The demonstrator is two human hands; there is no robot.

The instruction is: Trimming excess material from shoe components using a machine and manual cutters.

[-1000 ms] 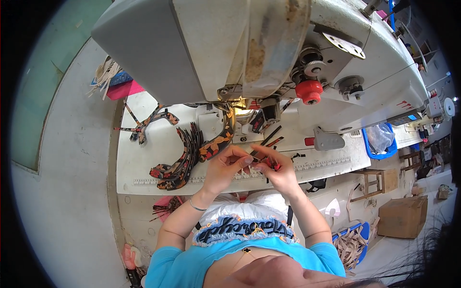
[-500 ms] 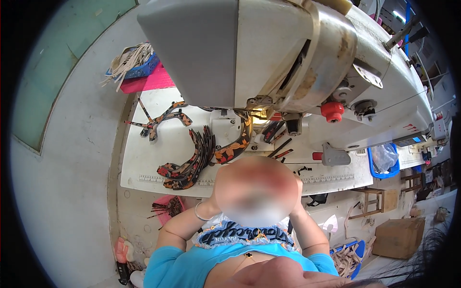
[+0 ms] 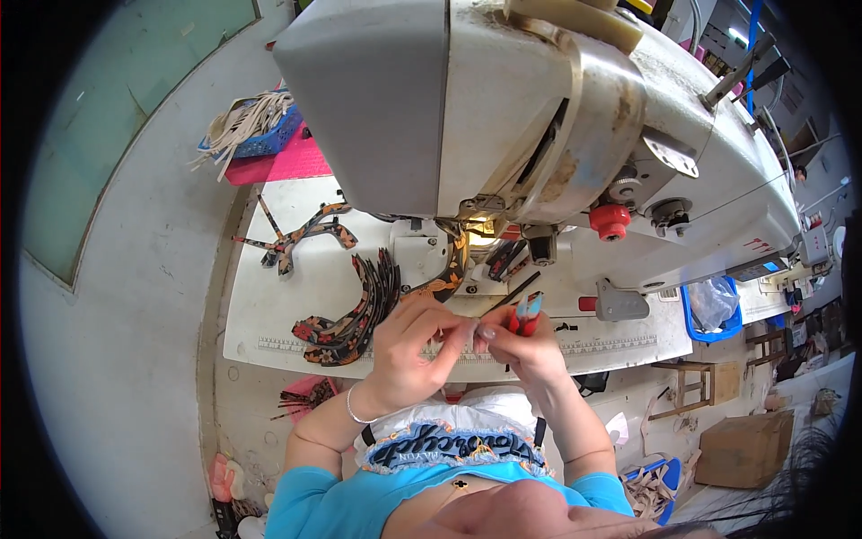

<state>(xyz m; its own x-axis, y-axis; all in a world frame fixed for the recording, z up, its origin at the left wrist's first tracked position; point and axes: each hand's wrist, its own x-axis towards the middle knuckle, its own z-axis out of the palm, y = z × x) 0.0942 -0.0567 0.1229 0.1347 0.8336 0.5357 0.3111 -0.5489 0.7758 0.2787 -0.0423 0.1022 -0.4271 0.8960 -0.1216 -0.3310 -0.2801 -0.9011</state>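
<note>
My left hand (image 3: 411, 346) is closed in a pinch, its fingertips meeting those of my right hand above the table's front edge. What lies between the fingertips is too small to make out. My right hand (image 3: 532, 356) wraps round a small red and light-blue tool (image 3: 527, 312), whose end sticks up past the fingers. Just beyond my left hand, a curved floral fabric strip (image 3: 442, 283) runs under the sewing machine's (image 3: 485, 208) needle area. To the left lies a stack of dark floral curved strips (image 3: 359, 310).
Joined floral strips (image 3: 292, 241) lie on the white table (image 3: 256, 305) at left. A blue basket of pale strips (image 3: 260, 135) stands at far left, a blue bin (image 3: 712, 310) at right. On the floor are a cardboard box (image 3: 747, 446) and a wooden stool (image 3: 687, 388).
A blurred patch hid my hands and what they held half a second ago; now they show in front of the machine. The view has shifted slightly. The fabric stack has not moved.
</note>
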